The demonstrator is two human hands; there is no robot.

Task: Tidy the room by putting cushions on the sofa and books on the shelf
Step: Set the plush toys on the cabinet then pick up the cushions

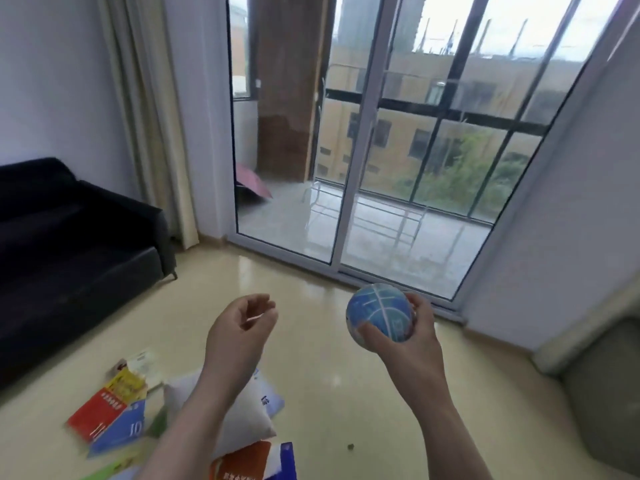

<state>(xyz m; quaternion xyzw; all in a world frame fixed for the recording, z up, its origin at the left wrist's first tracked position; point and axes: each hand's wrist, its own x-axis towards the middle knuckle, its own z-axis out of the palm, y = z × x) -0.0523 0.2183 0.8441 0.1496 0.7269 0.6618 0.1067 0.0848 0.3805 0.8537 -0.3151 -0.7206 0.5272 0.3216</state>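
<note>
Our right hand [408, 337] grips a blue ball [379, 311], probably clearing it, our left hand [242, 327] loosely curled and empty above the near cushion [242, 410].

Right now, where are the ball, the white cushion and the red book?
ball [379, 313], head view, middle of its blue surface.
white cushion [252, 420], head view, its lower right part.
red book [94, 413], head view, middle of its red cover.
</note>
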